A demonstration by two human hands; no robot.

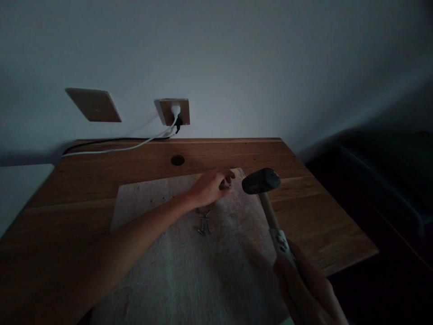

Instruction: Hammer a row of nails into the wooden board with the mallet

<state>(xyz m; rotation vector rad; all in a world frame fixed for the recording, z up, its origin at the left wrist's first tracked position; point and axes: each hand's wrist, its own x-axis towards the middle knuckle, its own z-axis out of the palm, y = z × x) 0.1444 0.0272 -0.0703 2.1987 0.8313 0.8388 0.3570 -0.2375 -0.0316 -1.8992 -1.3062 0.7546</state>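
Note:
My left hand (211, 187) reaches across a pale board (162, 266) lying on the wooden desk, its fingers pinched on a small nail (228, 185) near the board's far right corner. My right hand (306, 289) grips the wooden handle of a hammer (267, 203). The dark hammer head (261, 181) hovers just to the right of the pinched fingers, above the board's corner. Several loose nails (203, 222) lie on the board under my left wrist.
The wooden desk (321, 225) has a round cable hole (177, 160) near its back. A wall socket (174, 111) holds a white plug, with white and black cables running left. A blank plate (94, 104) is on the wall. Dark furniture stands at the right.

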